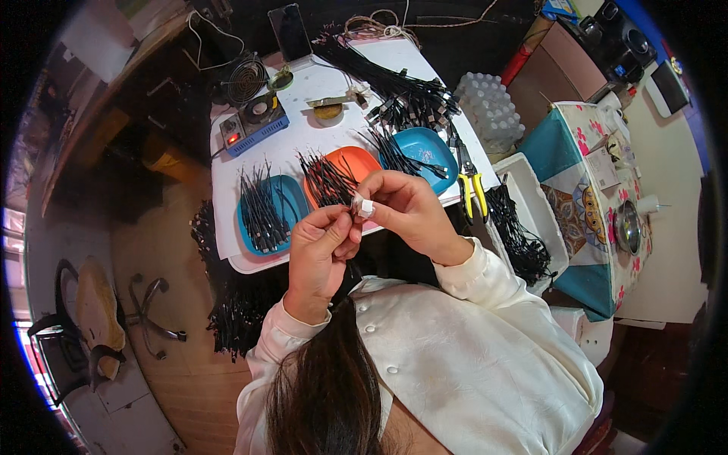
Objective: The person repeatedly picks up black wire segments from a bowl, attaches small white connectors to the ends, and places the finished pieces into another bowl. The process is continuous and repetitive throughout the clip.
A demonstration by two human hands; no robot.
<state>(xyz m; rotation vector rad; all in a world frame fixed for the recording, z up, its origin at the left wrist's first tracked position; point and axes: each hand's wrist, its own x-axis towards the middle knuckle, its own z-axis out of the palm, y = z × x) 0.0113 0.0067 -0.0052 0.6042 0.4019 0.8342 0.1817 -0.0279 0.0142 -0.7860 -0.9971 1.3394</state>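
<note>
In front of my chest, both hands meet fingertip to fingertip over the near table edge. My left hand (322, 246) is closed in a pinch, and so is my right hand (406, 212), whose thumb has a white wrap (366, 208) round its tip. A thin dark piece, apparently the end of a short black cable (353, 215), shows between the fingertips; the rest is hidden. Just beyond lie short black cables (326, 178) on an orange tray (356, 159). More cables (262, 216) lie on a blue tray (298, 199) to the left and on another blue tray (434, 142) to the right.
The white table (231, 182) bears a blue box with a red lit switch (254, 121), a small round tin (328, 114), a phone (290, 34) and a long cable bundle (402, 87). Yellow-handled pliers (473, 193) lie at the right edge, beside a white bin (542, 205) with cables.
</note>
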